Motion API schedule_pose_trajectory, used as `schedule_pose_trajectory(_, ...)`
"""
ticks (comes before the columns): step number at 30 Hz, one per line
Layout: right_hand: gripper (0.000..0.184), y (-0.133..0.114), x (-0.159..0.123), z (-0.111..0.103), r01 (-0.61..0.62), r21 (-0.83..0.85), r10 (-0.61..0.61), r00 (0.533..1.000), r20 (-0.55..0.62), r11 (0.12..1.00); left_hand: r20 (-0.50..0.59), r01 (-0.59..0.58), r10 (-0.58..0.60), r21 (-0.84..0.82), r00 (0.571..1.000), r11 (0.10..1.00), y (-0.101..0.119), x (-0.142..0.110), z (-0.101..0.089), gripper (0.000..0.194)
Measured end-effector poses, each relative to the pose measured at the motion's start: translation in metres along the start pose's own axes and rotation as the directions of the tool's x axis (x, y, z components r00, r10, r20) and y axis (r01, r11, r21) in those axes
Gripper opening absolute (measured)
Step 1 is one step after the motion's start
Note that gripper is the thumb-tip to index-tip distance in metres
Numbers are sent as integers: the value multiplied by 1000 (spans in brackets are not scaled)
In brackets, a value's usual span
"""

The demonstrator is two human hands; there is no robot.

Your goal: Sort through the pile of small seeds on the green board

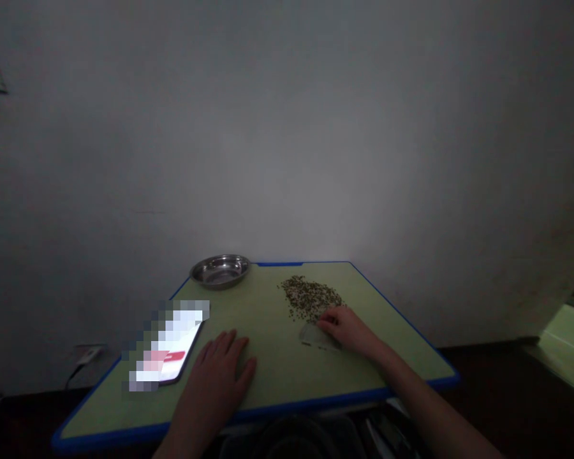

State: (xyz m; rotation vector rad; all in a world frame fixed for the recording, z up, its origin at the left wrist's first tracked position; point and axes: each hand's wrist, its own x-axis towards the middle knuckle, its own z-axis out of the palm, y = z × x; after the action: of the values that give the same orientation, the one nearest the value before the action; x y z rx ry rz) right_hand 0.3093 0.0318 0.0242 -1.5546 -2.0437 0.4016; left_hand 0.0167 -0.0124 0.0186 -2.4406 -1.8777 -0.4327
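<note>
Grains point(312, 298), small, dark, strewn by the right hand point(343, 326).
Curled fingers touch a translucent sheet point(310, 335), grip unclear; left hand point(220, 373) spread flat beside phone point(182, 347); round metal bowl point(220, 273) beyond.

The phone point(185, 349) is partly pixelated, and the right hand point(348, 327) hides part of the translucent piece point(310, 334).

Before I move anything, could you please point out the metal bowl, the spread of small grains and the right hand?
Metal bowl point(220, 275), head view: its bare inside.
Spread of small grains point(312, 298), head view: near its middle.
Right hand point(348, 328), head view: back of the hand.
</note>
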Motion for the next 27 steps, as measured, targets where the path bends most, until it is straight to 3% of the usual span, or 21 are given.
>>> schedule_pose_trajectory(10, 19, -35, -22, 6, 48, 36, -51, 995, 87, 998, -18, -10, 10, -14, 1000, 1000, -1, 2, 5, 45)
schedule_pose_trajectory(27, 19, -51, -34, 6, 88, 198, -142, 950, 277, 976, -7, -9, 9, -18, 1000, 1000, -1, 0, 3, 47)
